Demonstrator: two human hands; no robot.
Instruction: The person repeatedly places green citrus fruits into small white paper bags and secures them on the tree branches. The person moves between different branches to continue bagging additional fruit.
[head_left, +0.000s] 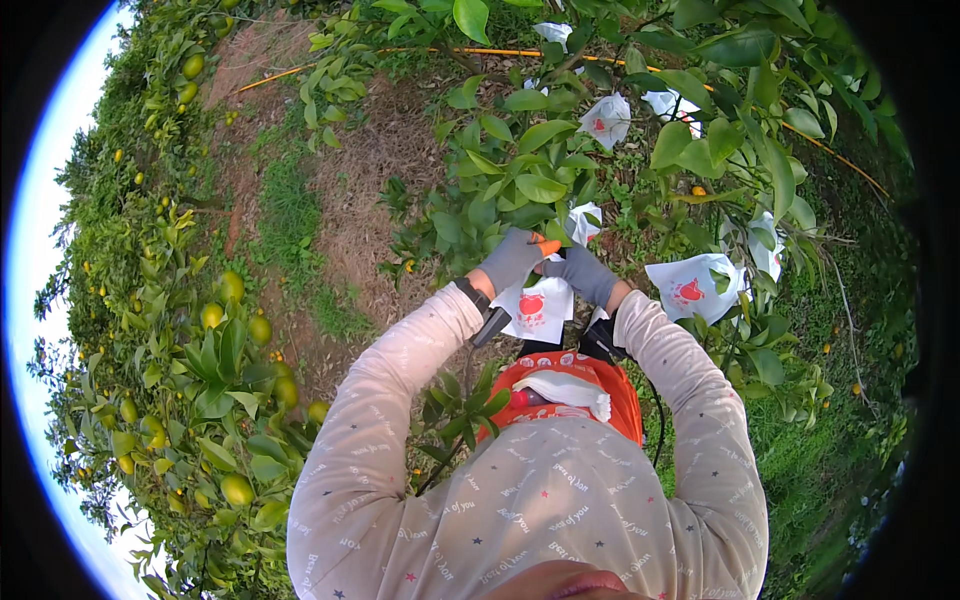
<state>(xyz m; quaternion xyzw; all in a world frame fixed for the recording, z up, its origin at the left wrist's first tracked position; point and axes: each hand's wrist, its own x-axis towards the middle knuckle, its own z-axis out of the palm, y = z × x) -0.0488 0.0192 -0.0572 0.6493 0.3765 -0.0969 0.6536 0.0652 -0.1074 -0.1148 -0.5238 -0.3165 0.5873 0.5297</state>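
My left hand (515, 259), in a grey glove with orange on the fingers, pinches the top of a white paper fruit bag (534, 306) with a red fruit print. From the other side my right hand (583, 274), also gloved in grey, grips the same bag's gathered top. The two hands nearly touch, just below a leafy citrus branch (517, 180). Whatever the bag encloses is hidden. Right behind my fingers hangs another white bag (583, 223). At my waist an orange pouch (626, 397) carries a bundle of white bags (562, 390).
More bagged fruit hangs on the tree, including a large white bag (694, 286) at the right and one (606, 120) above. A yellow hose (480, 51) crosses behind the branches. Citrus trees with green-yellow fruit (212, 315) stand at the left. A leafy shoot (465, 412) rises beside my waist.
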